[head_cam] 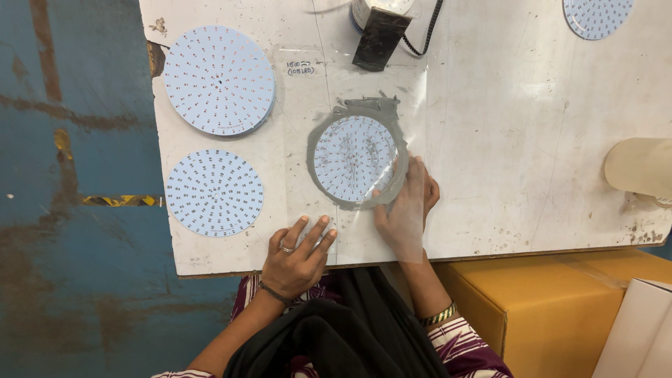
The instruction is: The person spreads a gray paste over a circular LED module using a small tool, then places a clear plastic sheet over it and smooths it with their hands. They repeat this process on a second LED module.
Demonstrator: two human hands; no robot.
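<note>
The right hand is lying flat, fingers together, on the clear stencil sheet beside the round LED board (grey paste ringing it) mid-bench; the left hand, fingers spread, is pressing the sheet's near edge at the bench front.

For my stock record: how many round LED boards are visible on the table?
4 places: a stack top left that may hide more boards, one lower left, one in the centre under the clear sheet by the right hand, one cut off top right.
</note>
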